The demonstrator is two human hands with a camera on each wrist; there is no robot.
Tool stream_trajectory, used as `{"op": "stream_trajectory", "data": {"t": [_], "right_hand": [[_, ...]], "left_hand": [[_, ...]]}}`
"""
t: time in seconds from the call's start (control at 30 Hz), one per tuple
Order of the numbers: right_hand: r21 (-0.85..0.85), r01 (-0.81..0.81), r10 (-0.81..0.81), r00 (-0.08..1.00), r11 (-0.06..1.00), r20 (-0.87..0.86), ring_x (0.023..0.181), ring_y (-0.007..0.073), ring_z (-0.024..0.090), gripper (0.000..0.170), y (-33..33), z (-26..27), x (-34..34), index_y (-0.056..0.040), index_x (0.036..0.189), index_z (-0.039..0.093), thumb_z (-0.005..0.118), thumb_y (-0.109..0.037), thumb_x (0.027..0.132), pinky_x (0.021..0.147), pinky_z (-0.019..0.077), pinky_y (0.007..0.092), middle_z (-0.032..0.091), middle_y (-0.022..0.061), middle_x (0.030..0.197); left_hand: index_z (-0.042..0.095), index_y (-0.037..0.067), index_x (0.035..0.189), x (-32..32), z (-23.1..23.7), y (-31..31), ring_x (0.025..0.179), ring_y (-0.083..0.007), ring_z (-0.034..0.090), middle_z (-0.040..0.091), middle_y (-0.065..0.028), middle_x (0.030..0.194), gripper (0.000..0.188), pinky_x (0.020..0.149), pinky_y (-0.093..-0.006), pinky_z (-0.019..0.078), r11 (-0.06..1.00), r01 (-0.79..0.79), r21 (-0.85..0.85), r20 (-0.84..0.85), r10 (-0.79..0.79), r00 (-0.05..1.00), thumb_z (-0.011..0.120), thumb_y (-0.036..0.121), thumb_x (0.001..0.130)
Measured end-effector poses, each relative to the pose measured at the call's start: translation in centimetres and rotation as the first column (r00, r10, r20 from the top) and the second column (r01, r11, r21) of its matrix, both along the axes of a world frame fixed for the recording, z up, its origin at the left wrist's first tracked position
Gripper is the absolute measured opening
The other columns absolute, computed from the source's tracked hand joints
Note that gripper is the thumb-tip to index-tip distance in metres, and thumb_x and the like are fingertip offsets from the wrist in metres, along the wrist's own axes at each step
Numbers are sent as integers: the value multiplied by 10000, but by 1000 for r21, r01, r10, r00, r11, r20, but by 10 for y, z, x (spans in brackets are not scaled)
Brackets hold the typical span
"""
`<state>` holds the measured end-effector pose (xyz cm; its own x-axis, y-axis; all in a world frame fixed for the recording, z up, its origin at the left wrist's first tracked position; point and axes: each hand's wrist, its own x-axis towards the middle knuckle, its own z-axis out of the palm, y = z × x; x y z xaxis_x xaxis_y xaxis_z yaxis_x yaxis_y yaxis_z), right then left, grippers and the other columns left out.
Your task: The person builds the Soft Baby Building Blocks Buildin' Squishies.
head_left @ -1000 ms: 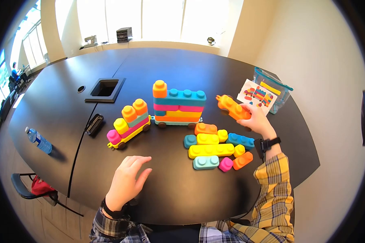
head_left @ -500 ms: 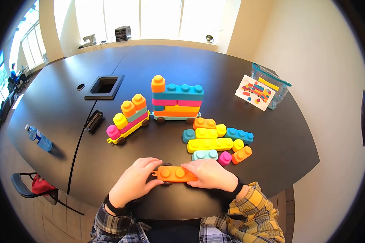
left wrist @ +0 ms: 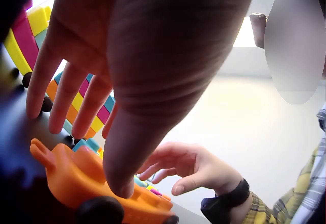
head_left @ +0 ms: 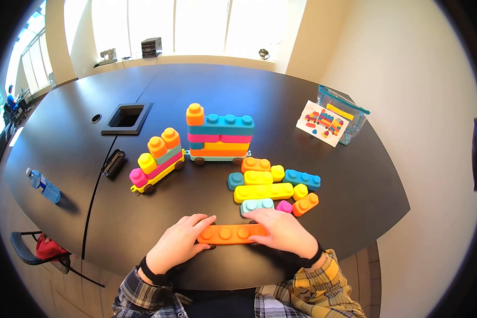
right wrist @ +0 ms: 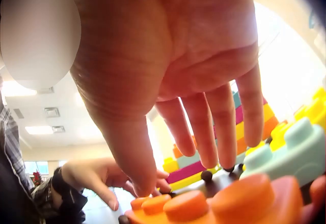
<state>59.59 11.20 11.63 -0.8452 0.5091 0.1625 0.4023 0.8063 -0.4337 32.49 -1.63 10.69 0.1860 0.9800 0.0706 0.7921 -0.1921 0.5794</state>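
Observation:
A long orange toy train base (head_left: 233,234), with studs on top, dark wheels and a hook (left wrist: 43,153) at its left end, lies crosswise before me on the table. My left hand (head_left: 176,241) straddles its left end, thumb on the near side and straight fingers along the far side. Around the right end reaches my right hand (head_left: 287,233), thumb low by the studs, fingers extended toward the pale teal block (head_left: 257,205). Both wrist views show the fingers straight and spread, with the palms above the base.
Loose blocks, including a long yellow one (head_left: 263,193), lie beyond my right hand. Farther off stand a tall block wagon (head_left: 221,139) and a stepped wagon (head_left: 158,163), linked. A picture card (head_left: 323,123) leans on a clear bag (head_left: 355,114). At left stands a water bottle (head_left: 43,185).
My right hand has brought the orange train base from beside the card to the near middle. My left hand has come to its other end. More studs show between the hands now.

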Motion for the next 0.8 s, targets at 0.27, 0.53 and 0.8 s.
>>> {"op": "stream_trajectory", "data": {"t": [0.27,0.53,0.8], "right_hand": [[-63,133,-132,991,989,24,995,329,712,314,-7,-19,21,-53,1136,714,819,-168,863,853,588,396,730,104,1115],[-21,111,-112,992,994,-56,947,325,699,221,-3,-26,22,-66,1037,700,790,-186,874,786,580,418,703,98,1021],[-50,117,-117,993,992,10,950,317,698,218,2,-21,24,-71,1044,722,790,-205,886,790,579,414,700,86,1042]], "left_hand": [[622,57,1380,0,-14,4,1248,-361,613,633,-139,1371,610,1063,-427,518,999,38,-31,-52,-40,998,852,175,828],[653,50,1331,2,-11,6,1207,-368,643,646,-136,1360,573,1028,-435,544,998,20,-58,-56,-24,998,859,160,808],[658,49,1336,4,-10,7,1229,-365,636,639,-133,1378,564,1045,-430,538,998,13,-60,-59,-17,998,850,142,814]]}}
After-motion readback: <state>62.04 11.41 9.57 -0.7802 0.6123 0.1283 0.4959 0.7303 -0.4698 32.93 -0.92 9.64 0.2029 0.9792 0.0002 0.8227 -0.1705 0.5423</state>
